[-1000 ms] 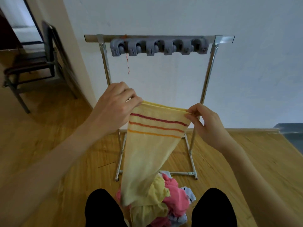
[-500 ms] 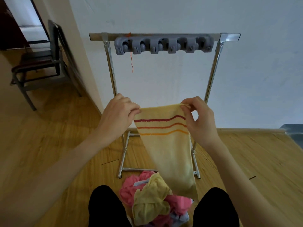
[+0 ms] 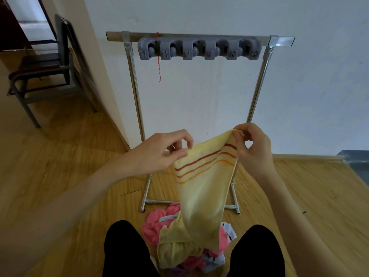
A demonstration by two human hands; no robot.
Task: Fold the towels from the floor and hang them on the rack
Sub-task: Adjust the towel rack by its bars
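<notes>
Now both hands pinch the top edge of the towel (image 3: pixel 201 182), the left hand (image 3: pixel 159 152) at its 10 o'clock corner and the right hand (image 3: pixel 253 148) at 1 o'clock, while its tail hangs onto the pile (image 3: pixel 171 242) on the floor. With the edge slack and tilted, the fold could go crooked. A lifted tail may snag the pile below the rack (image 3: pixel 199 40).

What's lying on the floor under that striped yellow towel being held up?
Under the striped yellow towel lies a pile of towels on the wooden floor: pink, yellow and white ones show. The hanging towel's lower end covers the pile's middle, so anything there stays unseen.
</notes>
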